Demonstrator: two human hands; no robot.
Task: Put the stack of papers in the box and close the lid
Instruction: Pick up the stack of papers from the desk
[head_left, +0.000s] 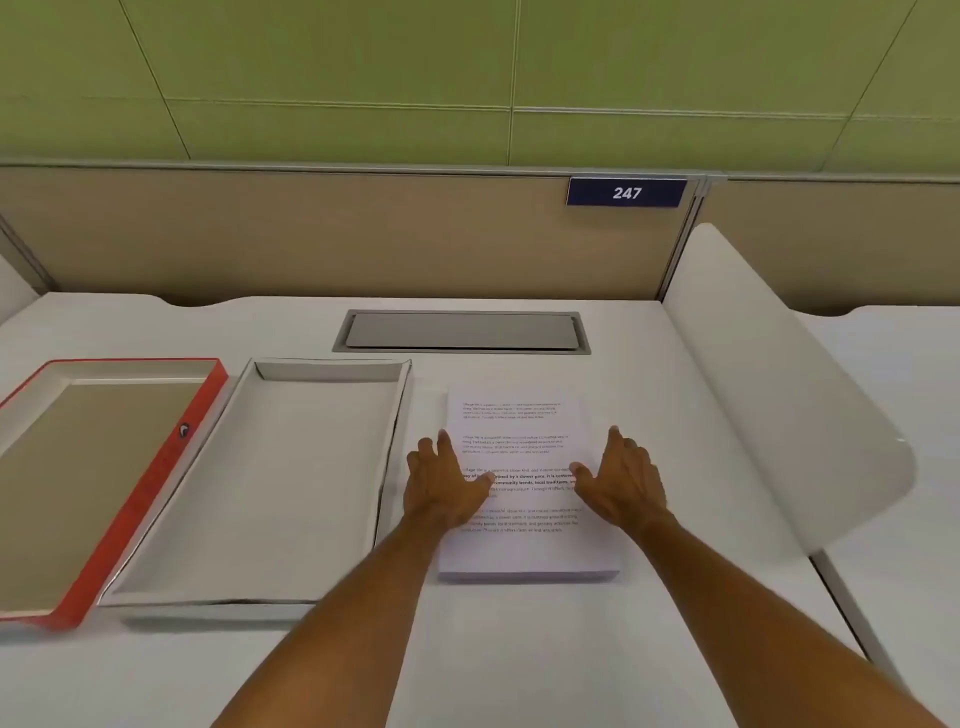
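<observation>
White desk bears open box; green wall behind.

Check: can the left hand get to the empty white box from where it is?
Probably yes. The left hand rests at the left edge of the papers, and the box lies open right beside them on that side, with nothing between.

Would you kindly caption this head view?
Both hands, left hand and right hand, flank the paper stack beside the open box.

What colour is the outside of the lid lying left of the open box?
Red-orange outside, tan inside: the lid, seen in the head view, lies upside down beside the white box.
</observation>
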